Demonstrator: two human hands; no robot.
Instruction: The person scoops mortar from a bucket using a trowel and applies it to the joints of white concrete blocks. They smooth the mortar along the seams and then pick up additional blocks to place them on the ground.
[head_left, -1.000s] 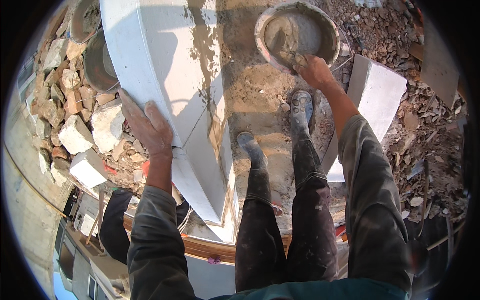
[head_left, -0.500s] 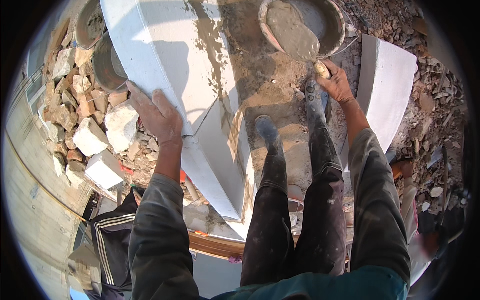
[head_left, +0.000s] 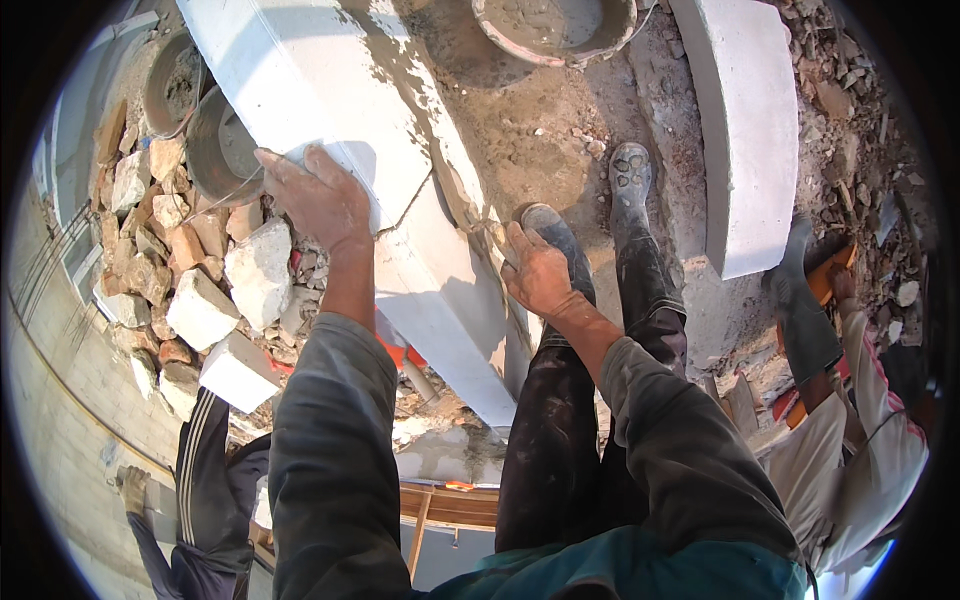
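Clock positions taken from the centre of the head view. The wall of pale blocks (head_left: 395, 170) runs slantwise from 11 o'clock down toward 6, with one dark joint crossing it near the centre; a ragged grey band of wet mortar (head_left: 415, 85) lies along its right-hand side, at 11 to 12 o'clock. Left hand (head_left: 325, 205): at 10 o'clock, open, palm down, fingers loosely spread and pointing up-left; it appears to rest on the wall's left edge, just above the joint. Right hand (head_left: 545, 270): close to centre toward 2 o'clock, fingers curled and closed around the handle of a trowel (head_left: 497, 238), held against or just beside the wall's right face; the blade is hard to make out, so contact cannot be confirmed. Boots: the left boot (head_left: 566, 240) is partly behind the right hand, the right boot (head_left: 632, 185) at 1 to 2 o'clock on dusty ground. A round mortar tub (head_left: 545, 60) sits just past 12, cut by the view's upper limit. A long white block (head_left: 750, 140) lies at 2 o'clock, with rubble (head_left: 860, 170) beyond it. At 10 o'clock, two dark buckets (head_left: 205, 160) adjoin a stone pile (head_left: 170, 250). Other people: dark striped trousers (head_left: 205, 460) at 8, a pale sleeve (head_left: 875, 400) at 4.
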